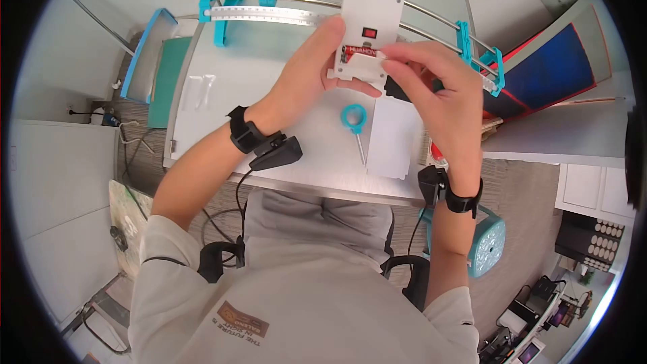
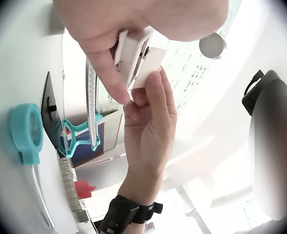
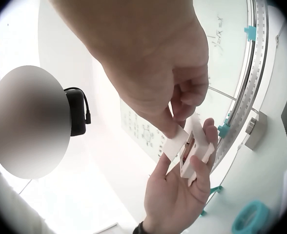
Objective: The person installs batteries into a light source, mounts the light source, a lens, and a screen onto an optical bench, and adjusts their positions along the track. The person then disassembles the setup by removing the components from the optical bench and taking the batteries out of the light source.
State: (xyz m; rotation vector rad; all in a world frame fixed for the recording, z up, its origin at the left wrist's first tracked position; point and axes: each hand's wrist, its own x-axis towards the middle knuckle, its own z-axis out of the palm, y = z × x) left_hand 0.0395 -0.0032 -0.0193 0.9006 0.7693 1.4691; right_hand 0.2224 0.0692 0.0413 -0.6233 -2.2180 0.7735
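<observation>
Our left hand [image 1: 306, 71] grips the white box [image 1: 374, 12] by its edge, thumb along the near side and fingers underneath, while our right hand [image 1: 445, 84] pinches a thin white cover [image 2: 150, 67] between thumb and fingertips, with the gap closed down to the cover's thickness. We have the box held up above the table [image 1: 283, 104], in front of the metal rails [image 1: 306, 1]. Its face is flat, pale and oblong, with small dark round spots near the corners and a red switch [image 1: 369, 33] framed in black. Below that, in an open compartment, we see a red battery [image 1: 359, 52] with pale lettering. The cover is plain, slanting away from the box in both wrist views; whether they touch, we cannot tell.
</observation>
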